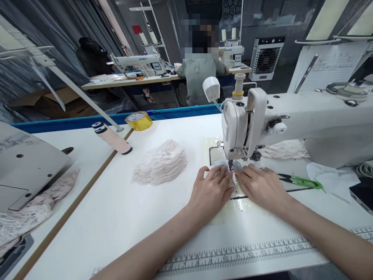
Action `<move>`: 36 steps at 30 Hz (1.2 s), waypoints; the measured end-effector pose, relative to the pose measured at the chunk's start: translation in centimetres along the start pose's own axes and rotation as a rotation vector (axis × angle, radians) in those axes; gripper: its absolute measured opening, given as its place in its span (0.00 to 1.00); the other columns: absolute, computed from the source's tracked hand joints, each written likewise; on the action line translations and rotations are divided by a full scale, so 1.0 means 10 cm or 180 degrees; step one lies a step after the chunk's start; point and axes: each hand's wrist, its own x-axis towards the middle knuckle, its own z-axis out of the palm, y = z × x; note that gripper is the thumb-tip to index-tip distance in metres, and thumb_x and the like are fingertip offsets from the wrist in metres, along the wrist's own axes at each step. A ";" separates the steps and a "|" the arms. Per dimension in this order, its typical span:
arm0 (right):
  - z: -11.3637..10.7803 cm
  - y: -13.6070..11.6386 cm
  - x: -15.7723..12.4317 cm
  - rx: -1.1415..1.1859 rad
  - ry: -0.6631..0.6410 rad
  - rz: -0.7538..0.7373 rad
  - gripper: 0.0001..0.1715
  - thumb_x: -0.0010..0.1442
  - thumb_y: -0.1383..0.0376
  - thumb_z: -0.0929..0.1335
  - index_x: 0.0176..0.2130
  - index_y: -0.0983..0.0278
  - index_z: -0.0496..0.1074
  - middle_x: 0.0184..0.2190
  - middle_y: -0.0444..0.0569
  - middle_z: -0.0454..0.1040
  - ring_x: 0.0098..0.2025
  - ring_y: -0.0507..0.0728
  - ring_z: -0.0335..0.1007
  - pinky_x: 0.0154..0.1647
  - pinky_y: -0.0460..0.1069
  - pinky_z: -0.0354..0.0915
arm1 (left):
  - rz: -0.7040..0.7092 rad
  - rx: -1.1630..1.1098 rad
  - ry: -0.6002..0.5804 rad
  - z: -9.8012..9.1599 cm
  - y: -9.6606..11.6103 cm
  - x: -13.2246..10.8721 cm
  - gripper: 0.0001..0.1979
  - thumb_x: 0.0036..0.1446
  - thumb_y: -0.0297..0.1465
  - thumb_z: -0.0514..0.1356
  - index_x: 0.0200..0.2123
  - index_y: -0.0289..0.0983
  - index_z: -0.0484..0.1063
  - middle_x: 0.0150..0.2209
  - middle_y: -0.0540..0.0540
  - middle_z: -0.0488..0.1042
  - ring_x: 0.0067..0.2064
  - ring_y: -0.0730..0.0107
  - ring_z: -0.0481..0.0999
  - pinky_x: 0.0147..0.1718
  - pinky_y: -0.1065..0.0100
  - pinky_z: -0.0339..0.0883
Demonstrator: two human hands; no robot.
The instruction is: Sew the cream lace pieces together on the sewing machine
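Observation:
A white sewing machine (pixel 239 120) stands in front of me, its needle and presser foot low over the metal plate. Under the foot lies a small piece of white lace (pixel 234 179), mostly covered by my fingers. My left hand (pixel 212 186) presses and grips the lace left of the needle with bent fingers. On the right side, my right hand (pixel 259 184) holds the lace edge close to the foot, thumb and fingers together. A stack of pale lace pieces (pixel 161 163) lies on the table to the left. More lace (pixel 285 149) rests behind the machine head.
Green-handled thread snips (pixel 305 182) lie right of my right hand. Yellow tape (pixel 139 121) and a pink thread cone (pixel 112 138) are at the back left. A printed ruler (pixel 233 256) runs along the front edge. Another person (pixel 201 74) sits at a machine beyond.

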 end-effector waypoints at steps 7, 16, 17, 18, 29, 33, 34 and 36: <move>0.01 0.01 -0.01 -0.0007 0.0185 -0.0072 0.14 0.59 0.74 0.63 0.42 0.67 0.74 0.27 0.46 0.75 0.28 0.53 0.68 0.26 0.50 0.50 | 0.0005 -0.0046 0.0086 0.03 -0.01 -0.01 0.15 0.64 0.35 0.53 0.51 0.38 0.69 0.51 0.44 0.74 0.53 0.63 0.70 0.49 0.57 0.56; -0.05 0.07 -0.01 0.0635 0.0321 -0.0614 0.10 0.61 0.73 0.64 0.38 0.66 0.75 0.40 0.46 0.78 0.37 0.53 0.71 0.32 0.48 0.62 | 0.0043 -0.0305 -0.0670 -0.34 0.09 -0.02 0.15 0.54 0.41 0.61 0.36 0.34 0.69 0.35 0.44 0.72 0.37 0.61 0.72 0.30 0.63 0.66; -0.04 0.08 -0.01 0.0744 0.0290 -0.0563 0.09 0.62 0.72 0.64 0.38 0.66 0.75 0.39 0.45 0.78 0.37 0.53 0.71 0.32 0.48 0.63 | -0.0021 -0.0252 -0.0801 -0.37 0.12 -0.03 0.14 0.54 0.39 0.61 0.36 0.34 0.69 0.36 0.43 0.72 0.37 0.61 0.72 0.28 0.64 0.66; -0.03 0.09 -0.01 0.0887 0.0257 -0.0475 0.10 0.63 0.71 0.64 0.39 0.65 0.75 0.38 0.45 0.78 0.37 0.53 0.72 0.32 0.48 0.63 | -0.0101 -0.0188 -0.0888 -0.38 0.15 -0.04 0.10 0.55 0.35 0.60 0.36 0.34 0.69 0.37 0.43 0.72 0.35 0.62 0.73 0.25 0.66 0.64; 0.09 0.14 0.00 0.1773 0.0372 0.0654 0.10 0.63 0.64 0.66 0.41 0.60 0.78 0.35 0.44 0.79 0.32 0.53 0.74 0.32 0.47 0.66 | -0.1046 -0.0767 -0.0901 -0.43 -0.05 0.29 0.12 0.54 0.20 0.49 0.32 0.35 0.71 0.28 0.47 0.73 0.26 0.69 0.71 0.22 0.70 0.58; 0.13 0.14 0.02 0.1539 0.0591 0.0822 0.12 0.63 0.61 0.65 0.40 0.59 0.78 0.30 0.43 0.79 0.23 0.50 0.68 0.26 0.45 0.62 | -0.0818 -0.1292 -0.1042 -0.40 -0.18 0.40 0.19 0.49 0.21 0.52 0.43 0.36 0.72 0.36 0.46 0.75 0.32 0.68 0.73 0.26 0.71 0.62; 0.13 0.14 0.02 0.1475 0.0605 0.0807 0.12 0.64 0.61 0.65 0.40 0.58 0.79 0.29 0.43 0.79 0.21 0.49 0.67 0.25 0.45 0.61 | -0.0714 -0.1351 -0.1098 -0.37 -0.19 0.41 0.19 0.48 0.22 0.53 0.44 0.37 0.73 0.36 0.46 0.75 0.33 0.67 0.73 0.27 0.71 0.63; 0.13 0.14 0.03 0.1343 0.0654 0.0792 0.13 0.64 0.60 0.64 0.39 0.57 0.79 0.28 0.41 0.78 0.20 0.49 0.64 0.23 0.45 0.58 | -0.0623 -0.1442 -0.1144 -0.30 -0.19 0.42 0.18 0.49 0.23 0.54 0.43 0.37 0.74 0.35 0.47 0.75 0.34 0.67 0.73 0.29 0.70 0.63</move>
